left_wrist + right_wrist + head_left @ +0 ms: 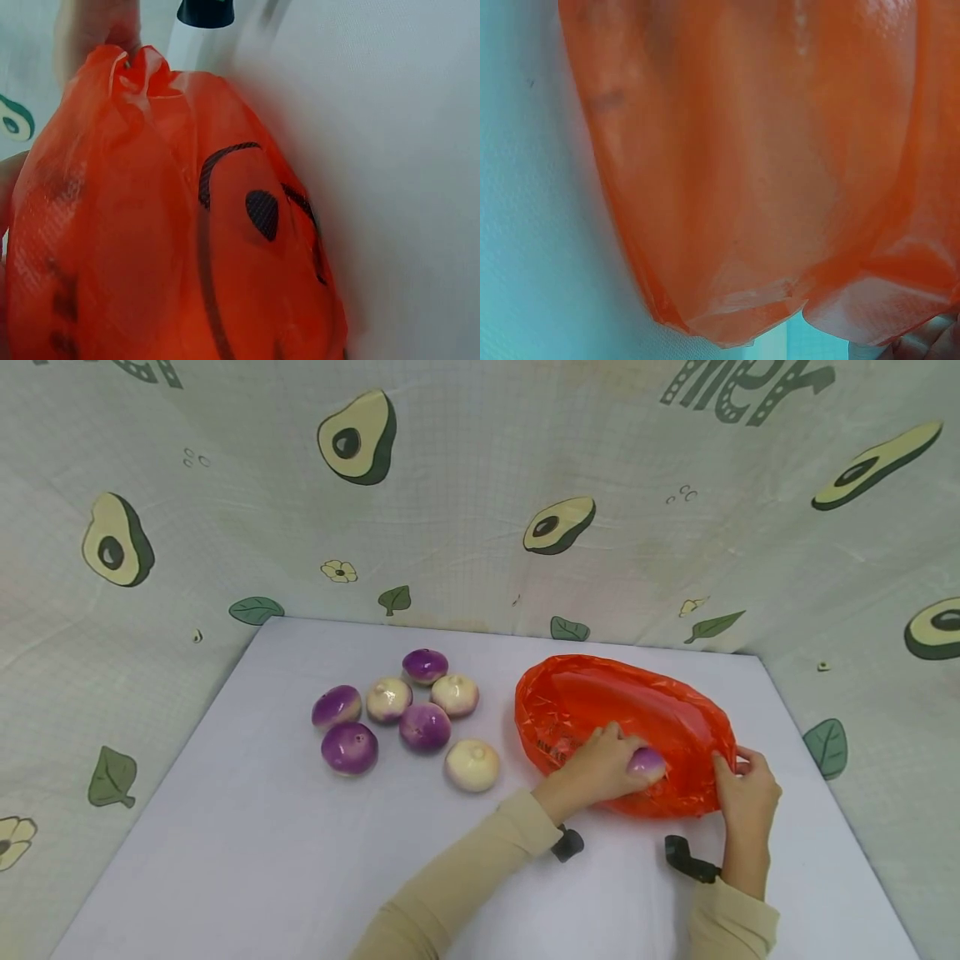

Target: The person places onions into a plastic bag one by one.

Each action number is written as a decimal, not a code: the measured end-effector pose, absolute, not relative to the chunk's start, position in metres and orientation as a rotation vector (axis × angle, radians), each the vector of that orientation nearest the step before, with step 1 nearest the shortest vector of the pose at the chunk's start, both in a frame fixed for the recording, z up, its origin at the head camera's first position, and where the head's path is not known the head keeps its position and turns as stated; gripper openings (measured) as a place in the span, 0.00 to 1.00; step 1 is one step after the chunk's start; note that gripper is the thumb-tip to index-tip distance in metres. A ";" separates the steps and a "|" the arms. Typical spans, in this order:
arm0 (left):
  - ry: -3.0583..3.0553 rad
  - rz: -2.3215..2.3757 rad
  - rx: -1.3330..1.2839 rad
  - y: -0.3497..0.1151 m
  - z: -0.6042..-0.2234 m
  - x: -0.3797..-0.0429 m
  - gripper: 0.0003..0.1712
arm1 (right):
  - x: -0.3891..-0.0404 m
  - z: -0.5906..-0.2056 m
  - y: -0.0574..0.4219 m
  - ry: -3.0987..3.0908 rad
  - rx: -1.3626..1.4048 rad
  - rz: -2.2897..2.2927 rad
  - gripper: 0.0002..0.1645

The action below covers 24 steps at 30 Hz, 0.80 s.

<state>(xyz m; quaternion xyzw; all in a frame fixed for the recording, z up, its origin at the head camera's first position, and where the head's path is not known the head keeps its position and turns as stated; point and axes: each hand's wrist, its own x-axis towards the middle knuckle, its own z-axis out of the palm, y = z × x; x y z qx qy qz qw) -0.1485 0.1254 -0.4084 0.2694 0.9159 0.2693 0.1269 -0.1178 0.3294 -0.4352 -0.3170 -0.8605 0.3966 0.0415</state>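
In the head view my left hand (598, 766) reaches over the near rim of a red plastic bag (622, 689) and grips a purple-and-white turnip (647, 764) at the bag's mouth. My right hand (748, 789) pinches the bag's right rim between thumb and fingers, keeping it spread wide. Red film with a black print fills much of the left wrist view, where the bag (150, 225) hides most of the left hand. Seen from the right wrist, the bag (742, 165) covers nearly everything, with fingertips at the lower right corner.
Several turnips (425, 727) lie grouped left of the bag, some purple side up and others pale side up. The nearest one to the bag is a pale turnip (472, 766). A white table (247, 860) meets an avocado-print cloth (465, 527) at the back and sides.
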 end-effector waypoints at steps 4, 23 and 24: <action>2.683 0.747 0.791 0.129 -0.409 -0.146 0.29 | -0.118 -0.436 0.330 -2.637 -0.968 1.217 0.38; 2.702 0.610 0.839 0.130 -0.407 -0.144 0.24 | -0.118 -0.435 0.329 -2.640 -0.979 1.211 0.38; 2.708 0.606 0.843 0.130 -0.406 -0.144 0.24 | -0.118 -0.435 0.329 -2.640 -0.980 1.210 0.38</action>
